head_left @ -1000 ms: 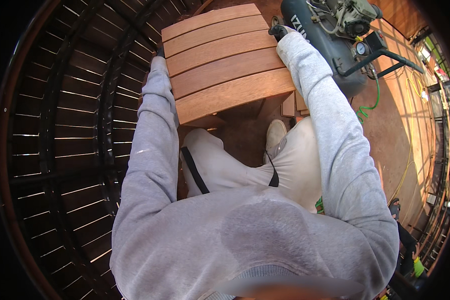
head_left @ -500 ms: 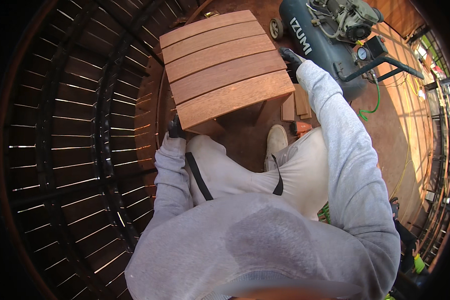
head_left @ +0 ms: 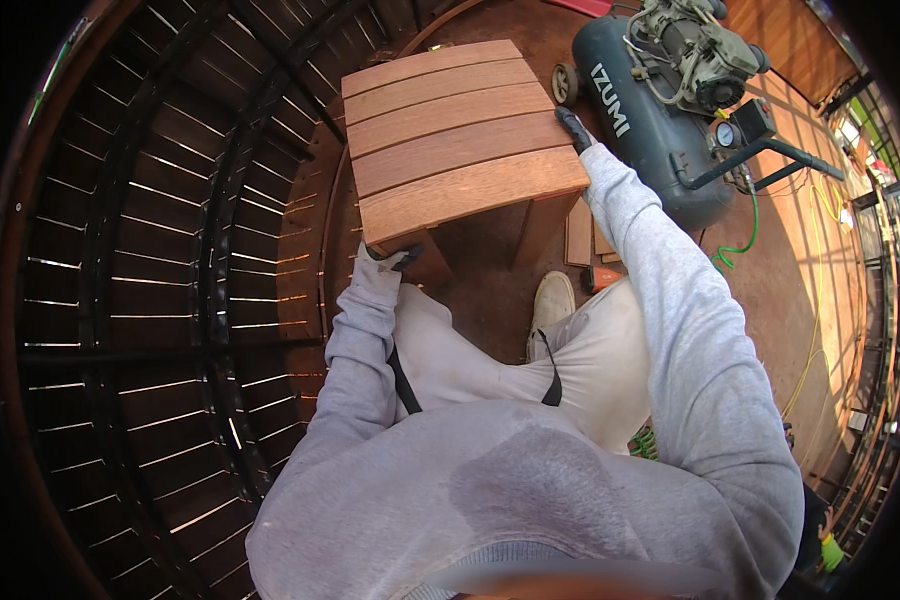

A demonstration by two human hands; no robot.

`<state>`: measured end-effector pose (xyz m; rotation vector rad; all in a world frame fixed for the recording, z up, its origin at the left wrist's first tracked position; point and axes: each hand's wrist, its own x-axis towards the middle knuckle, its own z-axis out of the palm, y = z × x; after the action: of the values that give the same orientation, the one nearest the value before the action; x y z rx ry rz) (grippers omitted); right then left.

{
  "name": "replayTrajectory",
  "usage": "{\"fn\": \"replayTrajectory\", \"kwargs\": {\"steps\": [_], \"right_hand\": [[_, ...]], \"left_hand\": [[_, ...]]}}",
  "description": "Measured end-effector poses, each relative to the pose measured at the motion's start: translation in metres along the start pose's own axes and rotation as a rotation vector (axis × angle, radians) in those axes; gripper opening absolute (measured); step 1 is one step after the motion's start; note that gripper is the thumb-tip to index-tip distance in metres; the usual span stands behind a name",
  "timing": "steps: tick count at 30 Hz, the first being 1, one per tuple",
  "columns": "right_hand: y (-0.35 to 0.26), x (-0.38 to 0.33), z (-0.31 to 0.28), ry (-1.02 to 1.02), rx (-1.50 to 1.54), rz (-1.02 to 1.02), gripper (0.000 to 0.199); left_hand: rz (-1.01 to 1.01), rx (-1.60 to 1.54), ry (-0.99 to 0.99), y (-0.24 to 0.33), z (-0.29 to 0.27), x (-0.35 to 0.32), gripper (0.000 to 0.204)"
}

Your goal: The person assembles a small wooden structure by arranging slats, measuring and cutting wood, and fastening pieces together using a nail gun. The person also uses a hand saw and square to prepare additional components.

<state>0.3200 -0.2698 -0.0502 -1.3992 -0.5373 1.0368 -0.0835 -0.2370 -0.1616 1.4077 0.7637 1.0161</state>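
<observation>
A small reddish-brown wooden table (head_left: 460, 130) with a slatted top stands in front of my knees. Its near legs show below the front edge. My left hand (head_left: 402, 258), in a dark glove, is at the near left corner, fingers curled beneath the top's edge beside the leg. At the right side my right hand (head_left: 572, 128), also in a dark glove, lies along the edge of the top; its fingertips bend against that side and are partly hidden.
To the right of the table is a dark blue air compressor (head_left: 635, 130) with a wheel, gauge and green hose (head_left: 740, 256). Loose boards (head_left: 579, 235) and an orange tool (head_left: 602, 279) lie near my shoe (head_left: 554, 300). A curved dark slatted wall (head_left: 160, 280) rises at left.
My left hand has moved from outside the near left corner to under the front edge. The table has turned slightly, and my right hand has shifted a little along its side. The view has shifted too.
</observation>
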Motion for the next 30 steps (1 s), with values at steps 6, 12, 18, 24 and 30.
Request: {"fn": "replayTrajectory", "kwargs": {"steps": [6,12,18,24,30], "right_hand": [[-0.006,0.014,0.002,-0.002,0.174,0.006,0.050],[-0.009,0.031,0.010,-0.009,0.267,0.016,0.051],[-0.005,0.033,0.002,0.010,0.278,0.039,0.052],[-0.008,0.040,0.014,-0.002,0.308,0.025,0.053],[-0.002,0.049,0.018,-0.006,0.198,-0.015,0.054]], "left_hand": [[0.143,-0.169,0.165,0.022,0.016,0.066,0.037],[0.079,0.106,0.181,0.043,0.013,0.112,0.035],[0.136,-0.414,0.197,0.046,0.031,0.123,0.041],[0.217,0.103,0.237,0.048,0.018,0.133,0.044],[0.071,0.032,0.250,0.059,0.026,0.129,0.043]]}}
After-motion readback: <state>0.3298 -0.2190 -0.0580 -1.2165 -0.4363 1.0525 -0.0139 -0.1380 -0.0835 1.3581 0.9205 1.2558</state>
